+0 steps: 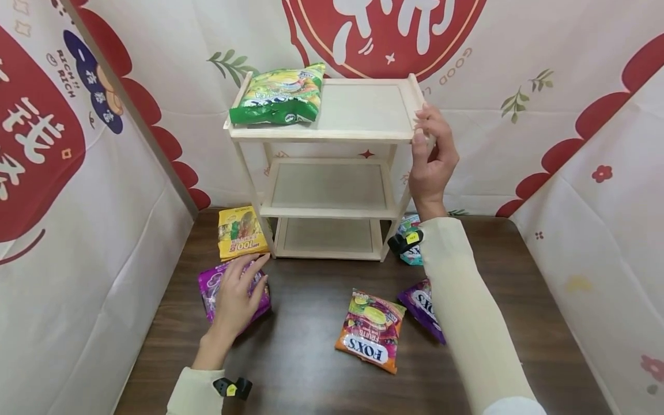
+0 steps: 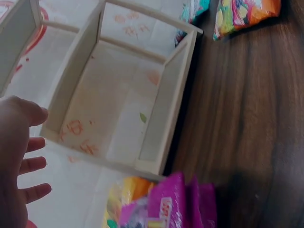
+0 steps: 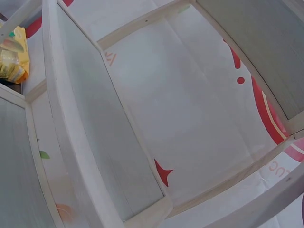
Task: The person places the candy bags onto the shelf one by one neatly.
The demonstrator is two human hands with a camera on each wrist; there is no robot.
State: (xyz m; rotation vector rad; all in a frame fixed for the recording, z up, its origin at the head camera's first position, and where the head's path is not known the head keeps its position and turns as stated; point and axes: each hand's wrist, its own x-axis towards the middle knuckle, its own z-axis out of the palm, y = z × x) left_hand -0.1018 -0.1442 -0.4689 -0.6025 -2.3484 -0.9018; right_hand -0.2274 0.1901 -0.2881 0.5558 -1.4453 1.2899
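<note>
Nearest of all are a pale left sleeve (image 1: 196,395) and a pale right sleeve (image 1: 477,314), each with a black band at its cuff, reaching in over the dark wooden table (image 1: 306,323) from in front of the shelf. An orange candy bag (image 1: 370,334) lies flat out in front of the shelf, toward its right end. Just beyond it, farther to the shelf's right, is a dark purple bag (image 1: 422,309), partly hidden by the right sleeve.

The left hand (image 1: 237,295) is over a bright purple bag (image 1: 210,293), in front of the shelf's left front leg. Its fingers are loosely extended and spread, with nothing gripped; whether any fingertip touches the bag I can't tell.

A yellow bag (image 1: 238,233) lies close against the shelf's left side, behind the bright purple one. A teal bag (image 1: 413,255) is just beside the shelf's right side, partly covered by the right arm.

The three-tier shelf (image 1: 332,213) stands upright at the back of the table. The right hand (image 1: 434,153) grips its top right end, fingers bent over the side rail and thumb at the front corner. On the shelf's top board, at the left end, rests a green candy bag (image 1: 282,98). Behind the shelf hangs a white printed cloth (image 1: 482,144) with red shapes.
</note>
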